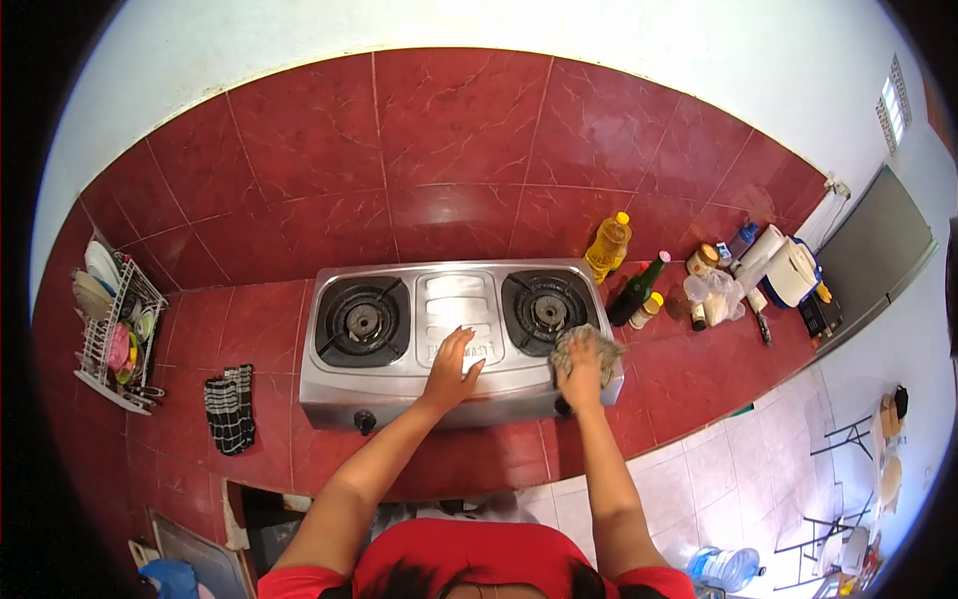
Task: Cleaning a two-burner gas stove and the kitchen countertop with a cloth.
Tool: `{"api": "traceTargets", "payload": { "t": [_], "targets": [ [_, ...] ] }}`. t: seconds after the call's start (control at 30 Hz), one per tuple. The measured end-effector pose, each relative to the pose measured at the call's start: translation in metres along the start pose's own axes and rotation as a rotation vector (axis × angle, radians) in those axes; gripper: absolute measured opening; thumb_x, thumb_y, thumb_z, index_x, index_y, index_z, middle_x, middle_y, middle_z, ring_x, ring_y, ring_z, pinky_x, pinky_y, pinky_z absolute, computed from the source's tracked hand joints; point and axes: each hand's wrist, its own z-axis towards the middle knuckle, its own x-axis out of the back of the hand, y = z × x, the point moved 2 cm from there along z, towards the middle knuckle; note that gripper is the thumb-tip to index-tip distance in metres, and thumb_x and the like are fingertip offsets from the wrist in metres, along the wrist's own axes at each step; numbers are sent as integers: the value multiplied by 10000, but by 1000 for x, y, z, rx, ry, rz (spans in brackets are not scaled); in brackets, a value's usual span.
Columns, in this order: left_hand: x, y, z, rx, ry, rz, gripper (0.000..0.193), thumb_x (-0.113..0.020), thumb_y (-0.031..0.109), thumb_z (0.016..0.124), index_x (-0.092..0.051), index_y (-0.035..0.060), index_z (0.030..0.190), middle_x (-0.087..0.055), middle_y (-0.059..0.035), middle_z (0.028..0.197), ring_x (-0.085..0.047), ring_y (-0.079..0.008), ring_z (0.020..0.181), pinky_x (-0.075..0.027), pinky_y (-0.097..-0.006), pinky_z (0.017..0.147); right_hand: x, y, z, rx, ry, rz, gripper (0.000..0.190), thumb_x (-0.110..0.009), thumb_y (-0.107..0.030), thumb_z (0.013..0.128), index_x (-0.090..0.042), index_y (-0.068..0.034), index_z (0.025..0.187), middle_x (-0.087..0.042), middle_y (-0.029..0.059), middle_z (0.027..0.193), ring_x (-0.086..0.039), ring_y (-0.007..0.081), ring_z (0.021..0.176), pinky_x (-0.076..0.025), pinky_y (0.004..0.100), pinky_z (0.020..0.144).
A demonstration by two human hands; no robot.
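Note:
A two-burner steel gas stove [461, 382] stands on the red tiled counter before me. My right hand [581, 371] presses a crumpled grey-brown cloth [610, 352] onto the stove's front right corner, beside the right burner [548, 311] and above a black knob. My left hand [451, 372] is over the middle panel's front part, fingers apart, with nothing in it; whether it touches the steel is hard to tell. The left burner [364, 322] lies to its left. A folded black and white checked cloth [230, 409] lies on the counter, left of the stove.
Right of the stove stand an oil bottle [610, 243], a green glass bottle [636, 292], a yellow-capped jar [647, 311], a knife [763, 328] and a rice cooker [791, 273]. A dish rack [112, 341] with dishes is at far left. A water bottle [724, 568] lies on the floor.

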Motion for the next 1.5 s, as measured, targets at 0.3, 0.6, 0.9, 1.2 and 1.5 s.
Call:
{"api": "traceTargets", "payload": {
  "t": [0.3,0.6,0.9,1.2,1.5],
  "targets": [
    [-19,-2,8,115,-195,163,583,-638,237,893,-424,-29,1366,-384,-214,1476,-260,-365,1446,-183,-577,1162,-54,-28,-15,84,9,125,638,-640,-50,789,-464,17,1398,-436,193,1479,-372,366,1395,-362,456,1077],
    [-12,-10,5,122,-165,185,577,-658,170,872,-427,-43,1356,-404,-235,1453,-284,-391,1428,-218,-553,1158,-8,13,-5,-94,-189,154,618,-616,-23,770,-480,23,1372,-489,190,1432,-425,344,1360,-341,458,1110],
    [-17,0,7,72,-162,218,551,-620,220,914,-426,-47,1356,-404,-228,1457,-294,-380,1424,-215,-579,1148,-31,-20,-11,-154,-121,100,660,-616,-4,764,-448,18,1402,-420,184,1490,-364,360,1401,-250,504,1165],
    [-18,-11,1,100,-156,198,530,-614,223,921,-435,-23,1355,-395,-213,1471,-285,-373,1431,-209,-525,1171,-8,-40,-37,183,-404,581,580,-550,125,689,-641,-61,1230,-614,180,1283,-515,322,1291,-375,432,1107],
    [-21,-7,4,109,-145,202,518,-622,169,906,-432,-13,1352,-425,-213,1445,-309,-376,1422,-224,-507,1169,-17,-23,4,5,-11,174,590,-640,51,724,-595,-88,1296,-559,170,1358,-507,353,1278,-367,424,1109]
  ]
}}
